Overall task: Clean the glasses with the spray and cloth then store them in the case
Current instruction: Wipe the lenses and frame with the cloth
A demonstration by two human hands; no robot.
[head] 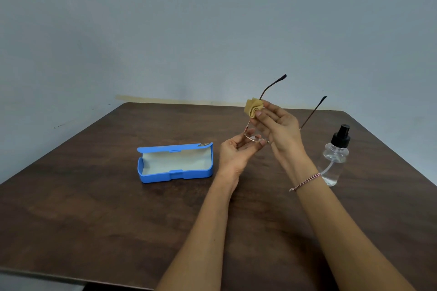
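- Dark wooden surface carries everything here, plenty of grip under the gear
- Blue case sits left of the hands, lid thrown back, pale lining showing; a hard shell by the look of it, ready to receive
- Spray bottle stands upright off to the right, well clear of the action, clear plastic with a black pump
- Right hand is up high, fingers pinching the cloth
- Left hand sits lower, fingers curled round the front of the frame near one lens
- Glasses are held in the air between both hands, arms unfolded and pointing up; thin wire, light and probably easy to bend, so hold by the rim, not the lens
- Cloth, tan and bunched, soft and floppy, sits just above the lens
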